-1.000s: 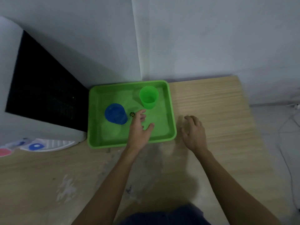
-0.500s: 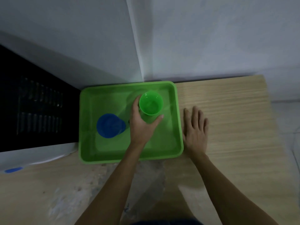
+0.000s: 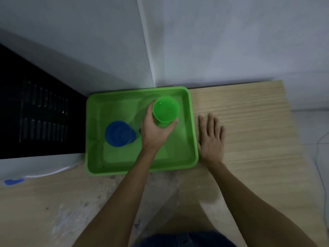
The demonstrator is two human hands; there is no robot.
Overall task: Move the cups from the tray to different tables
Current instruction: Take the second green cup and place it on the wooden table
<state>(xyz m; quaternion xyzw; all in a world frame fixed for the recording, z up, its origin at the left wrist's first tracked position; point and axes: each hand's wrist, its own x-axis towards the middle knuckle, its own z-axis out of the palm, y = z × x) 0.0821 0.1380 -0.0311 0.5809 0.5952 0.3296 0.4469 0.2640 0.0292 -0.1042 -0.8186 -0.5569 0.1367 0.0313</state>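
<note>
A green tray [image 3: 178,157] lies on the wooden table against the wall corner. Inside it, a green cup [image 3: 165,108] stands upright with its mouth up, and my left hand [image 3: 154,132] is wrapped around its side, thumb on the left and fingers on the right. A blue cup [image 3: 119,133] sits upside down in the left half of the tray, just left of my left hand. My right hand [image 3: 211,136] rests flat on the table, fingers spread, right beside the tray's right rim.
The wooden table [image 3: 249,122] ends at its right edge, with pale floor beyond. White walls meet in a corner behind the tray. A dark grilled panel [image 3: 35,113] fills the left. A blue mark [image 3: 13,181] shows at the far left.
My left hand went forward from the tray's middle and closed around the green cup. My right hand flattened on the table beside the tray. The view shifted closer.
</note>
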